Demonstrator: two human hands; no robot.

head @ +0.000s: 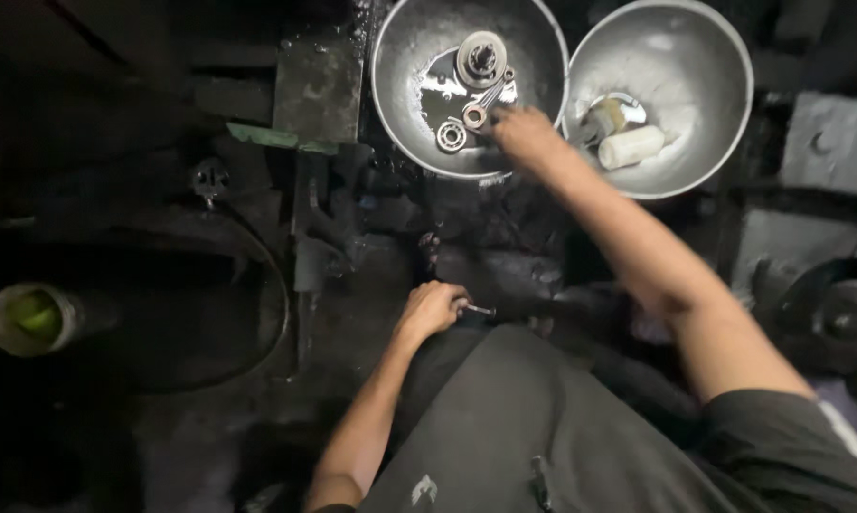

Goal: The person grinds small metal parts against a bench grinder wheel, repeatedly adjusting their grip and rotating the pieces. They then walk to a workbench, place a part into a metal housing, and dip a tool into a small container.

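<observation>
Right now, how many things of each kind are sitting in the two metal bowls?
Left bowl, which the right hand reaches into:
Gear: 1
Bearings: 2, the other
Rod: 1

Right bowl:
White cylinder: 1
Pale bottle: 1

Total: 6

The left hand holds a small metal tool, outside the bowls.

Both metal bowls (pixel 404 95) are cut off by the top edge; the right hand (pixel 523 133) is blurred, its fingertips unclear; the small tool (pixel 476 310) in the left hand (pixel 431 309) is too dark to identify
</observation>
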